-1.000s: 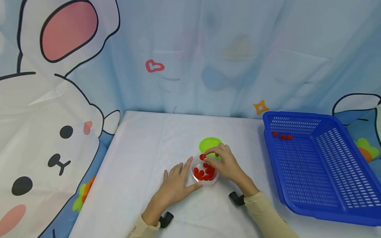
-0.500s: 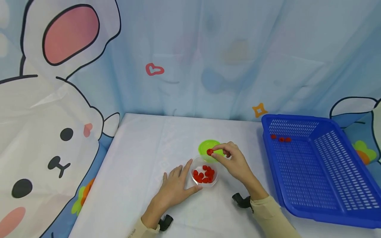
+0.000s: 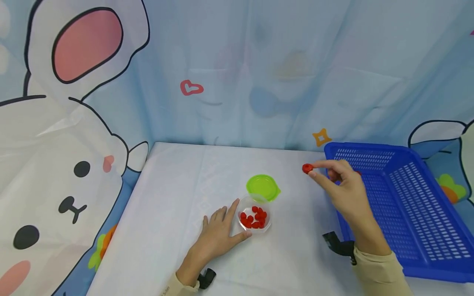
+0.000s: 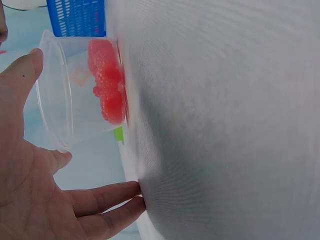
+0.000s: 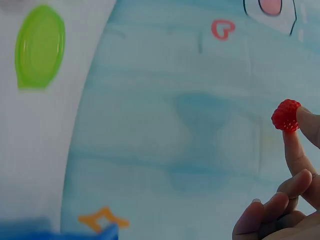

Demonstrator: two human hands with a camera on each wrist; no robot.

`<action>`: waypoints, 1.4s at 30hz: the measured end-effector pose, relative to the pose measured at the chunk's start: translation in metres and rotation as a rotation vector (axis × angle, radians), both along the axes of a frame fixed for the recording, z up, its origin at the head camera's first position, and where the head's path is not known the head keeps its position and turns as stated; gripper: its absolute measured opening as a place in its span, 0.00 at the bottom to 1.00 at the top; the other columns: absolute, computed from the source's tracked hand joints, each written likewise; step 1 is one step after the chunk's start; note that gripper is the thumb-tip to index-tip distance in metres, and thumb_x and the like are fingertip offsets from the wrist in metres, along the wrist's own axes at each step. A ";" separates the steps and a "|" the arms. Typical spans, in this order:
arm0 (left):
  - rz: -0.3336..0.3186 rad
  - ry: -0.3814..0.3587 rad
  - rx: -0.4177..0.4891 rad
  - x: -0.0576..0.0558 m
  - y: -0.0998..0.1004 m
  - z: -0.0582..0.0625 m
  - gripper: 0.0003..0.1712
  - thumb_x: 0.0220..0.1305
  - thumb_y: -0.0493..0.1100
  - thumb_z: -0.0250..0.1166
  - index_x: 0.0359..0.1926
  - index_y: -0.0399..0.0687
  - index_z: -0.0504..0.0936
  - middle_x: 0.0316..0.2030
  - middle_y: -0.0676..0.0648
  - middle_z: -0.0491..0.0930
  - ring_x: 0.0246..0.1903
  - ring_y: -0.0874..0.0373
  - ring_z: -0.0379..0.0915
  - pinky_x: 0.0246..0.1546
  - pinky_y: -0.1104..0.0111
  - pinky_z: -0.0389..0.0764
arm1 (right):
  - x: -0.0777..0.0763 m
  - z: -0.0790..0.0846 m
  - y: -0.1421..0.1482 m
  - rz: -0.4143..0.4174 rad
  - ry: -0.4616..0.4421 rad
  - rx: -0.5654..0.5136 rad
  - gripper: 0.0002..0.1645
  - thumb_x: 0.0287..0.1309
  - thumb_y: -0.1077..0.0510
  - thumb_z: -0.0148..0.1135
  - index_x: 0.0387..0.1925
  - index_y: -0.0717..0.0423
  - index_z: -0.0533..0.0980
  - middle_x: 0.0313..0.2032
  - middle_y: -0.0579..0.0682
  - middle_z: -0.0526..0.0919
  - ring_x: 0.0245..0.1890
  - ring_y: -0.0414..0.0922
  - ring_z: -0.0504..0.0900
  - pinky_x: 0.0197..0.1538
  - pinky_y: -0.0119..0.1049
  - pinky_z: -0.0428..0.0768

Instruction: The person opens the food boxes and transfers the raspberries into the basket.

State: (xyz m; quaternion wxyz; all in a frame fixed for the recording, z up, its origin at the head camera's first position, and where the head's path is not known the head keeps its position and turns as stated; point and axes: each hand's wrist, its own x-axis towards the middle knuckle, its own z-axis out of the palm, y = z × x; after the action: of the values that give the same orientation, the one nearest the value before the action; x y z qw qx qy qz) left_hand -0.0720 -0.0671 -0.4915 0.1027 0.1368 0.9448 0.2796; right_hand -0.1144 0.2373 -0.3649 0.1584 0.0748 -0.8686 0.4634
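Observation:
My right hand [image 3: 346, 193] pinches a red raspberry [image 3: 307, 168] between thumb and index fingertip, above the table beside the blue basket's left wall. In the right wrist view that raspberry [image 5: 286, 115] shows its bumpy skin, with the other fingers curled below it. A clear plastic cup [image 3: 242, 205] with several raspberries [image 3: 259, 216] at its bottom stands on the table. Around its left side lies my left hand [image 3: 216, 234], thumb and index spread along the rim. The left wrist view shows thumb and index tips right at the cup's rim [image 4: 65, 100], two other fingertips on the cloth.
A green lid [image 3: 262, 187] lies just behind the cup. The blue perforated basket [image 3: 400, 205] stands at the right; a bit of red [image 3: 358, 173] shows in it beside my right hand. A cartoon-printed curtain [image 3: 229, 82] hangs behind the white-covered table [image 3: 185, 185].
My right hand has lifted the raspberry from over the cup and carried it right, to the basket's left edge, uncovering the green lid. The left hand stays at the cup.

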 end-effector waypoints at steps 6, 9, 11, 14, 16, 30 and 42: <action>0.005 -0.009 0.004 0.000 0.000 -0.001 0.56 0.60 0.74 0.61 0.80 0.63 0.46 0.69 0.34 0.63 0.68 0.35 0.56 0.61 0.27 0.50 | -0.025 0.009 0.057 -0.148 -0.130 0.094 0.25 0.67 0.44 0.64 0.54 0.57 0.80 0.34 0.54 0.59 0.29 0.46 0.59 0.26 0.37 0.58; 0.004 -0.010 0.003 0.000 0.000 -0.001 0.56 0.60 0.74 0.61 0.80 0.63 0.46 0.69 0.34 0.63 0.68 0.35 0.57 0.60 0.27 0.50 | -0.040 0.005 0.088 -0.194 -0.216 0.154 0.32 0.66 0.38 0.60 0.58 0.58 0.77 0.34 0.56 0.59 0.27 0.49 0.60 0.25 0.40 0.59; 0.001 -0.009 0.002 0.000 0.000 -0.001 0.56 0.60 0.75 0.60 0.80 0.63 0.46 0.69 0.34 0.63 0.68 0.35 0.57 0.60 0.27 0.50 | -0.049 -0.001 0.108 -0.215 -0.249 0.197 0.34 0.66 0.36 0.59 0.59 0.59 0.77 0.33 0.56 0.60 0.26 0.50 0.61 0.24 0.41 0.59; -0.003 -0.003 0.000 0.000 0.000 -0.001 0.56 0.60 0.75 0.60 0.80 0.63 0.45 0.69 0.34 0.63 0.68 0.35 0.57 0.60 0.27 0.51 | -0.062 -0.012 0.133 -0.228 -0.270 0.257 0.36 0.67 0.35 0.57 0.59 0.61 0.76 0.33 0.56 0.62 0.26 0.51 0.62 0.24 0.42 0.59; -0.004 0.001 -0.004 0.000 0.000 -0.001 0.56 0.60 0.75 0.60 0.80 0.63 0.45 0.69 0.34 0.63 0.68 0.35 0.57 0.60 0.27 0.51 | -0.071 -0.020 0.147 -0.233 -0.291 0.288 0.37 0.67 0.34 0.56 0.58 0.63 0.76 0.32 0.57 0.65 0.25 0.52 0.63 0.24 0.42 0.60; -0.009 -0.001 -0.007 0.001 0.000 -0.001 0.56 0.60 0.77 0.57 0.80 0.63 0.46 0.69 0.34 0.63 0.68 0.35 0.57 0.61 0.28 0.51 | -0.094 -0.106 0.217 -0.321 -0.619 0.155 0.38 0.74 0.43 0.49 0.63 0.77 0.66 0.65 0.78 0.60 0.65 0.75 0.57 0.60 0.72 0.59; -0.002 -0.001 -0.006 0.000 0.000 -0.002 0.56 0.60 0.76 0.59 0.80 0.63 0.46 0.69 0.34 0.63 0.68 0.35 0.57 0.60 0.27 0.50 | -0.094 -0.118 0.224 -0.330 -0.683 0.105 0.38 0.73 0.46 0.52 0.64 0.78 0.64 0.65 0.78 0.60 0.66 0.75 0.57 0.61 0.72 0.58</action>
State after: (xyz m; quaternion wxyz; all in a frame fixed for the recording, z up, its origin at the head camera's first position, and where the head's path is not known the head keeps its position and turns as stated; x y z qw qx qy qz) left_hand -0.0717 -0.0674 -0.4938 0.1038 0.1373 0.9454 0.2769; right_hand -0.2081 0.4614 -0.4831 -0.0716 -0.2168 -0.8944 0.3846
